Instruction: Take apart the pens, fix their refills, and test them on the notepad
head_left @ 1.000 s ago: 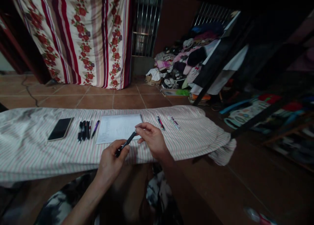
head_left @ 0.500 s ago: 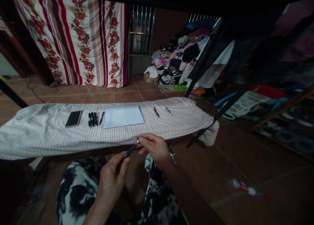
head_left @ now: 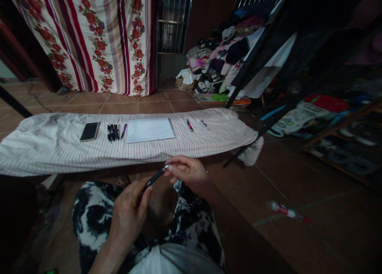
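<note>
At the left, a flowered curtain point(head_left: 110, 47) hangs behind the cloth-covered worktop point(head_left: 53, 150). On the worktop, a phone point(head_left: 89, 131) lies flat, with its dark screen upward. To the right of it there is a small group of black pens point(head_left: 112, 132), lying close together, and just beside this group a purple pen point(head_left: 123, 131) lies slightly slanted. Nearer to the person, in front of the worktop, the left hand point(head_left: 127, 207) is closed around a pen point(head_left: 155, 177). This pen is in the air, above the patterned trousers point(head_left: 92, 214); it is tilted, so that its shiny end is higher and toward the right. Behind it, on the worktop, lies a notebook point(head_left: 151, 130), with its spiral on the right edge and faint marks too small to read. The right hand point(head_left: 191, 174) pinches the shiny end of the pen with thumb and forefinger; the two hands are apart from each other. Further right, a red pen point(head_left: 189, 125) and a white pen point(head_left: 204, 125) lie near each other, not touching. Beyond them, clothes point(head_left: 215, 67) are heaped. More to the right, a bottle point(head_left: 286, 211) lies on the floor point(head_left: 301, 250), well apart from the worktop.
</note>
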`<control>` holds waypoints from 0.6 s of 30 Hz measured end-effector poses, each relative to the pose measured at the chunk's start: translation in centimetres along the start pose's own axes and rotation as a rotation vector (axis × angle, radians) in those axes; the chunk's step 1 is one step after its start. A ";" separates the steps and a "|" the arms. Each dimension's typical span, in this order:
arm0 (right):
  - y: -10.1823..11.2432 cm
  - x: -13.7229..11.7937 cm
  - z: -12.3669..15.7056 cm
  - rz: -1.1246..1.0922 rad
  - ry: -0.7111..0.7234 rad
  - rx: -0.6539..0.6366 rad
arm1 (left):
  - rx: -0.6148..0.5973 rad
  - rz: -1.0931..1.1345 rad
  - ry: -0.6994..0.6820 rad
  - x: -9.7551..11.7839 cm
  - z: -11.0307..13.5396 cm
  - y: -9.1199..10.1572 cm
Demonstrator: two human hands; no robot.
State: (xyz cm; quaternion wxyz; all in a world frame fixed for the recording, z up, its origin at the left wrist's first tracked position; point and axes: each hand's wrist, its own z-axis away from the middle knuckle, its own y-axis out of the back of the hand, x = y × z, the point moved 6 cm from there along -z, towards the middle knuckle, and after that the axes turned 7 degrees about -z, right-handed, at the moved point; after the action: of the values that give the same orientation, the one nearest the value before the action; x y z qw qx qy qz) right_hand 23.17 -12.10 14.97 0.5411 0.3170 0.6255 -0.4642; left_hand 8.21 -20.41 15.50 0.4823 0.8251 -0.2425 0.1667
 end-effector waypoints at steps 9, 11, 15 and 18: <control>0.1 -0.6 0.8 0.143 -0.104 -0.112 | 0.007 -0.060 -0.084 0.0 1.0 -0.1; 0.1 -0.9 0.9 0.181 -0.082 -0.133 | 0.006 -0.052 -0.119 0.1 1.0 -0.1; 0.0 -1.8 1.0 0.364 -0.037 -0.160 | 0.011 -0.065 -0.156 0.4 1.0 0.2; -0.2 -2.7 1.0 0.530 0.018 -0.184 | -0.009 -0.078 -0.154 0.5 1.0 0.2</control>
State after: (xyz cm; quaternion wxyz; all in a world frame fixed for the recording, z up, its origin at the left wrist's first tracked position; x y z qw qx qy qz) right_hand 23.99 -12.79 17.69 0.6645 0.4232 0.5651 -0.2449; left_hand 8.53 -21.49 15.43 0.4721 0.8421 -0.2473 0.0826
